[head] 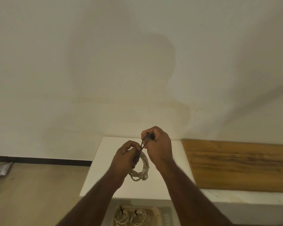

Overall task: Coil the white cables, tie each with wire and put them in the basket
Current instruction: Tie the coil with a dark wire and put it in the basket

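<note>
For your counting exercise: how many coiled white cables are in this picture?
3. One coil hangs from the hands over the white table; two tied coils lie in the basket below. More may be hidden there.

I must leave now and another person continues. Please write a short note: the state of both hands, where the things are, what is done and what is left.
Left hand: holds the coiled white cable above the white table and pinches the dark wire tie.
Right hand: grips the upper ends of the tie.
Basket, below the table's near edge: two tied coils are inside.
Done: two cables tied and stored; third coiled.
Left: finish this tie, then put the coil in the basket. No other loose cables are in view.
</note>
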